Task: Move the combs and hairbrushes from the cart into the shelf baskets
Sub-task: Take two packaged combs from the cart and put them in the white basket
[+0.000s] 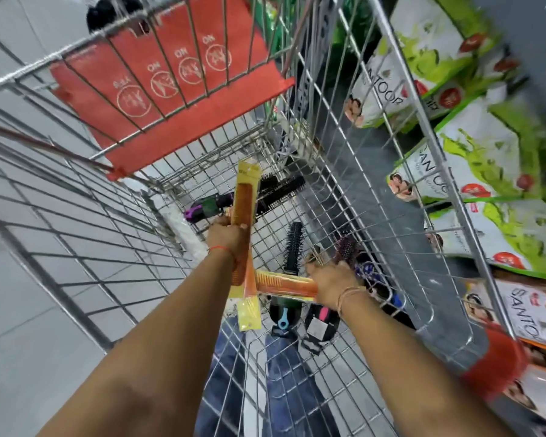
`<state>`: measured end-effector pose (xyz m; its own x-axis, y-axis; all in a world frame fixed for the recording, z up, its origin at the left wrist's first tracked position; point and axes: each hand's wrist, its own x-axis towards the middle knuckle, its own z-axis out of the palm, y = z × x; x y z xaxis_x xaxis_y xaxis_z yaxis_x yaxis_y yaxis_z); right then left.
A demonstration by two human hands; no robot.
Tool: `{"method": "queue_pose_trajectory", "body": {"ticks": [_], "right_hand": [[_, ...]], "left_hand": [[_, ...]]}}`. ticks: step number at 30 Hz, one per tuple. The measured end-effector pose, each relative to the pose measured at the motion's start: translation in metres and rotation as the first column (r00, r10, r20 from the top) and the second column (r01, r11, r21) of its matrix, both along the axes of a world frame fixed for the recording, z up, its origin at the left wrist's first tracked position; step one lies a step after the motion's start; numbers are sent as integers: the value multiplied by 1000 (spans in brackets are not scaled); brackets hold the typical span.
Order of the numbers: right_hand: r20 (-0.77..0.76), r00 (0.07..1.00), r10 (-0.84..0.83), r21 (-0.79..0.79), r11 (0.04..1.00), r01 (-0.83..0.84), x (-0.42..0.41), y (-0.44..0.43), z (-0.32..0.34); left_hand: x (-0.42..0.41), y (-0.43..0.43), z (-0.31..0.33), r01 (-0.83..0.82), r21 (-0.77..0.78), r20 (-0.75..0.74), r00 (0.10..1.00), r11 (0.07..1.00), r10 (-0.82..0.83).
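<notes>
While each hand grips one: left hand [228, 236], right hand [331, 280], two orange combs [245, 200], wire cart [391, 171].

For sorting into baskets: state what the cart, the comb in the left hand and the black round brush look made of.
Cart: bare metal wire, silvery and shiny at the grid. Comb in the left hand: likely translucent orange plastic, in a glossy clear sleeve with a yellow card. Black round brush: apparently matte black plastic, bristles included.

Bare forearms; red thread bracelet [222, 248], thin wrist bands [347, 294].
</notes>
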<state>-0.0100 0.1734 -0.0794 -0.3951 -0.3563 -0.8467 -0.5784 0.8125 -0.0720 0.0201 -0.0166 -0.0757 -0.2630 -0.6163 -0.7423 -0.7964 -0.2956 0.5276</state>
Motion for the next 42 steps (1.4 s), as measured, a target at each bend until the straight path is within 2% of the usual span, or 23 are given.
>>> {"method": "queue_pose_trajectory", "body": {"ticks": [3, 6, 9, 10, 11, 14, 16, 19, 20, 22, 23, 24, 26, 28, 32, 36, 37, 40, 42], "right_hand": [[147, 930, -337, -6, 940, 341, -21, 14, 20], [128, 844, -521, -99, 840, 534, -47, 30, 40], [290, 672, -681, -121, 671, 732, -52, 24, 39], [302, 654, -693, -98, 660, 745, -50, 17, 33], [251, 677, -692, -97, 678, 728, -47, 10, 26], [54, 684, -728, -233, 657, 717, -39, -12, 5], [69, 648, -759, -312, 600, 736, -30, -25, -8], [28, 579, -815, -325, 540, 776, -20, -40, -28], [31, 530, -847, -333, 492, 805, -20, -43, -33], [125, 382, -915, -332, 324, 886, -23, -46, -39], [181, 316, -931, -322, 248, 914, -25, -45, -40], [212, 289, -934, -313, 215, 925, -27, -44, -40], [173, 359, -917, -332, 289, 898, -27, -40, -35], [131, 415, -900, -383, 340, 859, -25, -35, -30], [126, 507, -853, -532, 373, 760, -8, -26, -15], [259, 504, -824, -434, 367, 823, -1, -19, 1], [296, 474, -829, -430, 328, 842, 1, -17, 7], [371, 309, -876, -491, 97, 866, 10, -8, 29], [369, 275, -888, -582, 10, 813, 18, -4, 50]], "left_hand": [[-3, 2, 0, -8, 11, 25, 1000, 1000, 7], [-7, 3, -2, -68, 38, 4, 998, 997, 67], [-9, 10, -10, -37, 99, 14, 999, 994, 36], [-9, 13, -15, -20, 123, 24, 1000, 992, 17], [-8, 16, -18, -14, 149, 46, 999, 989, 7], [-4, 20, -29, 21, 117, 119, 992, 993, -35], [-4, 20, -34, 83, 67, 160, 983, 994, -93], [-5, 25, -40, 171, -5, 219, 961, 985, -166], [-4, 27, -43, 211, -19, 240, 950, 977, -200], [-2, 28, -48, 201, 17, 235, 951, 979, -199], [-1, 28, -49, 136, 65, 212, 966, 989, -146], [1, 26, -52, 48, 119, 175, 982, 992, -69], [4, 22, -54, -69, 215, 122, 992, 974, 43], [3, 20, -50, -52, 270, 93, 995, 962, 28], [-4, 22, -33, -46, 298, -13, 999, 953, 52], [-3, 19, -2, 81, 340, 9, 996, 937, -90], [-1, 17, 13, 107, 360, 23, 992, 927, -124], [4, 7, 46, 250, 391, 61, 953, 886, -296], [7, 2, 74, 393, 430, 8, 899, 813, -438]]}}
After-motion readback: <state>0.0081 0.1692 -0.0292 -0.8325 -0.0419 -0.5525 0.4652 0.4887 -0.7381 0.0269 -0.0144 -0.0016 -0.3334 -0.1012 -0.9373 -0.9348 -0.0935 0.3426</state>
